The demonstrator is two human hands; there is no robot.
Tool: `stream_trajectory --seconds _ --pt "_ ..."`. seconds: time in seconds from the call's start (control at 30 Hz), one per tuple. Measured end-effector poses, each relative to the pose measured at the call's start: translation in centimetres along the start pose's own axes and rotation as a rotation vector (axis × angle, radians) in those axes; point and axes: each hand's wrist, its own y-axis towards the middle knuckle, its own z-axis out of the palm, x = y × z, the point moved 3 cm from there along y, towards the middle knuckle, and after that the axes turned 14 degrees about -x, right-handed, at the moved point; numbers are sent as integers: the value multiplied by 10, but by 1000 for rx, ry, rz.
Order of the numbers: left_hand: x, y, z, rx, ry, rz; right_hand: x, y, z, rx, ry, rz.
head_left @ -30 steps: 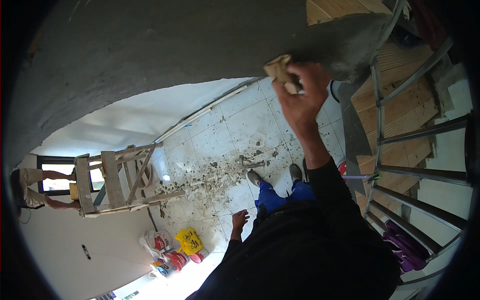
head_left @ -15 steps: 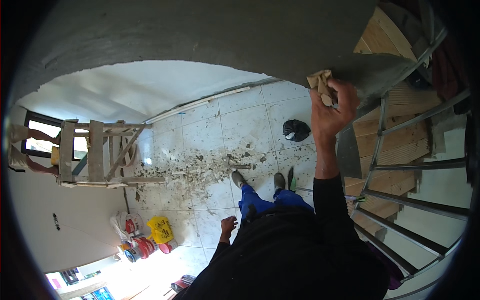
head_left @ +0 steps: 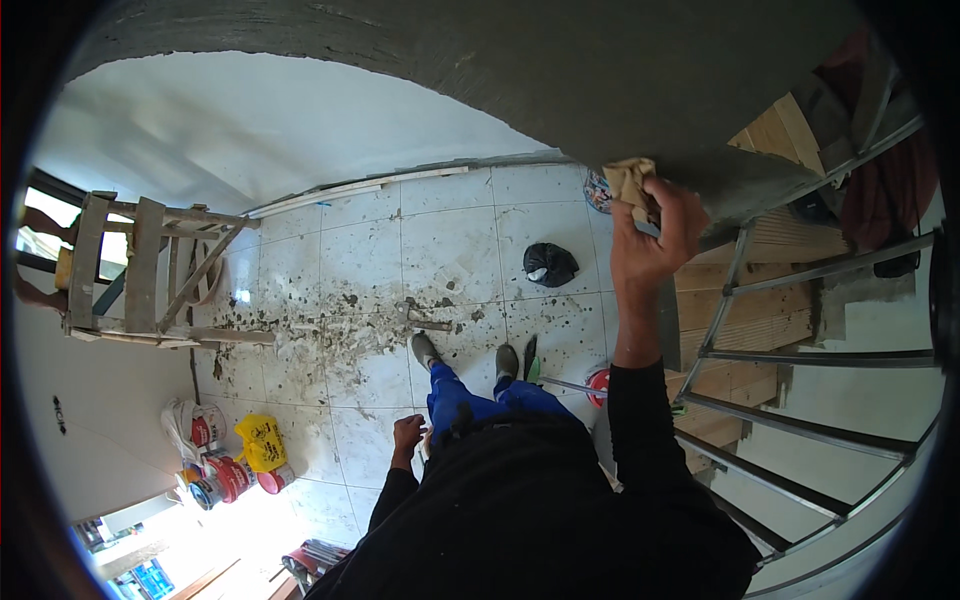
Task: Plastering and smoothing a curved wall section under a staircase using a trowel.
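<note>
My right hand (head_left: 660, 235) is raised at the lower edge of the grey plastered surface (head_left: 600, 90). Its fingers and thumb close around a crumpled tan piece of paper-like material (head_left: 628, 184), which is against or very near the plaster; contact is hard to tell. Low beside my left thigh hangs my left hand (head_left: 408, 432), small in view, its fingers loosely apart and nothing visible in them.
Metal stair railings (head_left: 800, 358) and wooden steps (head_left: 735, 320) lie to my right. A black bag (head_left: 550, 264) and mortar debris (head_left: 330, 320) are on the tiles. At left stands a wooden scaffold (head_left: 150, 265), with another person's arms beyond. Buckets (head_left: 232, 478) sit at lower left.
The view has shifted, so the floor and scaffold appear farther left. My right hand still grips the crumpled piece by the plaster edge. A red bucket now shows beside my right forearm.
</note>
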Motion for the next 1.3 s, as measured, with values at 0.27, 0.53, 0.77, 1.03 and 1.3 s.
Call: stream_trajectory --seconds 0.27,0.53,0.77,1.03,1.3 --pt "2 9 -12 27 60 6 14 10 11 -83 6 66" --pt "-12 10 -21 18 12 23 -3 7 12 -305 185 438" --pt "-4 -7 -17 15 -6 -38 -10 -27 5 -287 154 493" --pt "12 -8 -21 22 -79 -74 -10 -16 -2 -162 74 338" --pt "20 -9 -13 22 -79 -120 -1 -5 4 -71 54 42"
